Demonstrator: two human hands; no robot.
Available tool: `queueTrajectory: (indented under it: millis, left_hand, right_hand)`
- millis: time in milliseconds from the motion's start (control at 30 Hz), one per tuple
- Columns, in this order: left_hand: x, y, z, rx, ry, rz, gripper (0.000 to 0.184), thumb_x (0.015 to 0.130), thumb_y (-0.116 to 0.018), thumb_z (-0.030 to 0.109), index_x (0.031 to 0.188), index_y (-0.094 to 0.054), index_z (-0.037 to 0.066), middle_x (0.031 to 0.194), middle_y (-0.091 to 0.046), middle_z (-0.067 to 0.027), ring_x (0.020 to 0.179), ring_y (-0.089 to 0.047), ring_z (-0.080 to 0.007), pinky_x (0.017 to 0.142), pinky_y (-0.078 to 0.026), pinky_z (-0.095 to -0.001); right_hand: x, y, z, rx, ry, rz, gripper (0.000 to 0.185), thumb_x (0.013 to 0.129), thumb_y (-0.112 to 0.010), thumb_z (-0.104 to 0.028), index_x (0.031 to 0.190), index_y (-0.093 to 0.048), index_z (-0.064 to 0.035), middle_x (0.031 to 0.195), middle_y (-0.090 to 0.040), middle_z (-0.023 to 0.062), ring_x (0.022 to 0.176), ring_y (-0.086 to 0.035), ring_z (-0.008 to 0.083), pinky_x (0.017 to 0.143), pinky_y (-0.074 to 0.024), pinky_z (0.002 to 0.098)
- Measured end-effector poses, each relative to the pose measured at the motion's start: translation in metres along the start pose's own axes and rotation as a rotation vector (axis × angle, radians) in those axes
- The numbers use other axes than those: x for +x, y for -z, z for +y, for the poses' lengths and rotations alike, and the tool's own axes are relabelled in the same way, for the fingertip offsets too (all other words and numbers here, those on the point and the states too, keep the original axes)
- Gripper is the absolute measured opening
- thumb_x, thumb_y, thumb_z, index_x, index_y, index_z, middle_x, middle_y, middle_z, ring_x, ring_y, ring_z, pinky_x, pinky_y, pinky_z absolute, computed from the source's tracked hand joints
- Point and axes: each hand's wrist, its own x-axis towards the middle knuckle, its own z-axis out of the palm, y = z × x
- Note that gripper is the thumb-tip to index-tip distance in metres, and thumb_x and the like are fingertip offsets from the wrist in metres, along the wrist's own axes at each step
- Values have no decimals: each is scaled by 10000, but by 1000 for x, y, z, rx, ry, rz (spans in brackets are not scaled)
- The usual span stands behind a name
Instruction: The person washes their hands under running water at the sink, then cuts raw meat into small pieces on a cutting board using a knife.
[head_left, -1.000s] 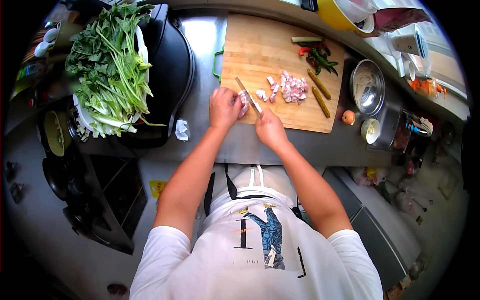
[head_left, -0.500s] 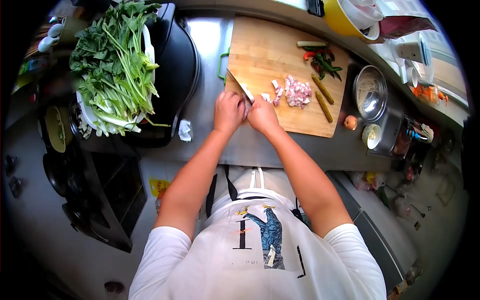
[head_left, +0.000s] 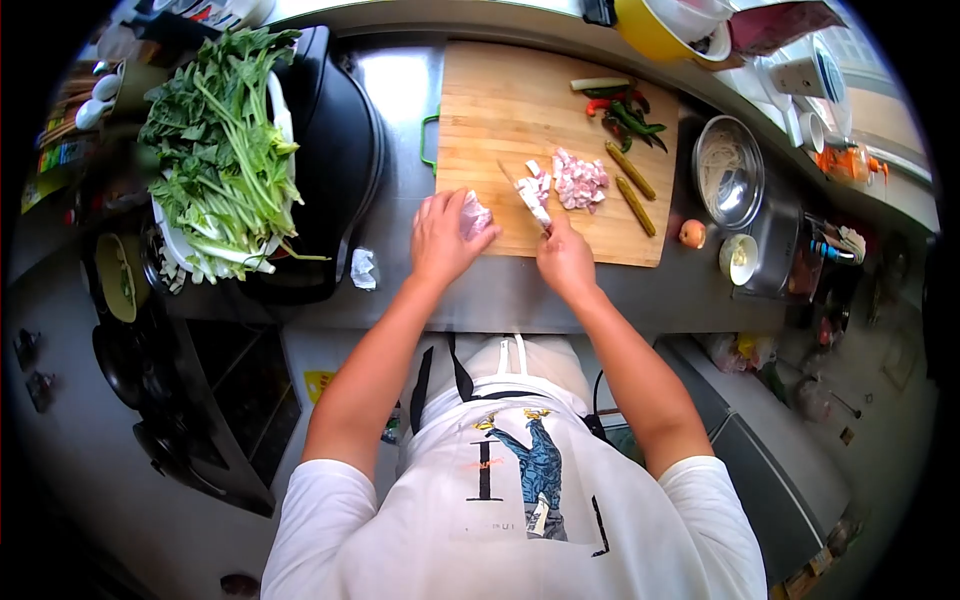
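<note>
My right hand (head_left: 567, 262) is closed round the handle of a kitchen knife (head_left: 541, 214), whose blade points up and left over the cutting board. Bits of pale meat lie against the blade, beside a pile of diced raw meat (head_left: 580, 180). To the left, my left hand (head_left: 443, 243) grips an uncut piece of raw meat (head_left: 475, 216) between thumb and fingers at the edge of the wooden cutting board (head_left: 490, 95). A gap separates the two hands. My palm hides part of the piece.
Red and green chillies (head_left: 630, 115) and two brownish-green pickled stalks (head_left: 636, 207) lie on the board's right side. Beyond are a metal bowl (head_left: 743, 200), an onion (head_left: 692, 234) and a small cup (head_left: 738, 259). Leafy greens (head_left: 220, 150) fill a white basin at left.
The knife has moved right, away from the meat piece, to the diced pile, carrying cut bits along. My hands have separated, and the left stays with the piece. The view has shifted slightly.
</note>
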Motion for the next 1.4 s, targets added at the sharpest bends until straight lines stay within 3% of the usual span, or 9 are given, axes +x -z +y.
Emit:
queueTrajectory:
  millis: [100, 333, 533, 633, 933, 1000, 1200, 1333, 1400]
  left_hand:
    - [-13, 9, 7, 116, -17, -107, 643, 736, -768, 236, 1299, -530, 39, 1214, -560, -140, 1168, -504, -336, 986, -406, -463]
    - [-4, -3, 2, 130, 78, -185, 544, 717, -720, 135, 1228, -566, 30, 1121, -578, -154, 1075, -541, -353, 957, -427, -449]
    - [8, -23, 14, -33, -40, -158, 453, 730, -710, 102, 1166, -604, 46, 1048, -594, -157, 1027, -558, -354, 903, -453, -435]
    - [20, -16, 42, 27, -92, 76, 404, 745, -717, 110, 1133, -624, 49, 1040, -595, -164, 1017, -563, -348, 886, -458, -423]
    - [75, -61, 90, 68, -322, -198, 94, 781, -662, 140, 828, -647, 59, 831, -621, -137, 849, -606, -338, 773, -475, -467]
    - [84, -66, 90, 78, -269, -205, 123, 806, -650, 156, 850, -662, 41, 869, -646, -154, 858, -618, -361, 772, -484, -480]
    - [82, 4, 69, -277, 35, 337, 122, 920, -599, 97, 970, -674, 14, 897, -668, -138, 841, -642, -297, 761, -502, -371]
    - [28, 12, 14, -54, 203, 168, 258, 864, -671, 183, 1049, -658, 4, 979, -671, -155, 930, -635, -323, 833, -504, -395]
    - [0, 2, 8, 144, 210, -27, 530, 758, -777, 194, 1206, -580, -9, 1109, -632, -164, 1034, -600, -333, 918, -482, -397]
  right_hand:
    - [1, -4, 4, 96, 7, -170, 153, 869, -517, -152, 973, -569, -52, 884, -671, 248, 863, -638, 451, 770, -494, 531]
    - [23, 15, 18, -43, -31, 1, 156, 861, -567, -166, 972, -534, -62, 878, -679, 227, 833, -646, 444, 757, -509, 525]
    - [14, 33, 24, 48, 121, 63, 295, 787, -689, -128, 1003, -493, -78, 829, -664, 177, 796, -656, 401, 695, -505, 511]
    - [10, 35, 27, 80, 149, 85, 356, 758, -722, -107, 1010, -473, -84, 854, -653, 165, 821, -652, 386, 703, -504, 493]
    - [2, 59, 32, -5, 321, 84, 359, 749, -723, -98, 992, -460, -68, 863, -633, 166, 837, -638, 379, 719, -492, 487]
    - [-3, 61, 35, -6, 351, 55, 354, 748, -723, -100, 985, -462, -68, 853, -631, 166, 838, -637, 379, 720, -490, 492]
    - [-10, 51, 41, 258, 200, -39, 285, 809, -660, -117, 1019, -480, -52, 843, -643, 197, 803, -630, 403, 699, -494, 473]
    - [3, 27, 45, 417, 101, -213, 256, 831, -629, -157, 1027, -508, -44, 846, -651, 209, 788, -637, 397, 706, -502, 444]
    - [11, 19, 49, 464, 105, -256, 256, 830, -630, -171, 1022, -519, -42, 839, -650, 209, 791, -640, 391, 712, -503, 441]
